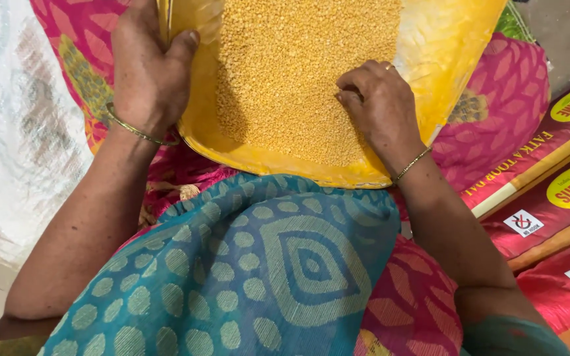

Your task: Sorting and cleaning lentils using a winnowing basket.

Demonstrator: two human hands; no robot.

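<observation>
A wide yellow tray (443, 53) rests on my lap, covered with a layer of small yellow split lentils (291, 72). My left hand (148, 66) grips the tray's left rim, thumb hooked over the edge onto the inside. My right hand (380, 109) lies on the lentils near the tray's right side, fingers curled and pressed into the grains. Both wrists carry thin gold bangles, and a ring shows on the right hand.
Teal patterned cloth (265, 264) covers my lap in front of the tray, over pink patterned fabric (503, 99). Red and yellow printed packets (549, 191) lie at the right. A white woven sack (14, 132) lies at the left on the floor.
</observation>
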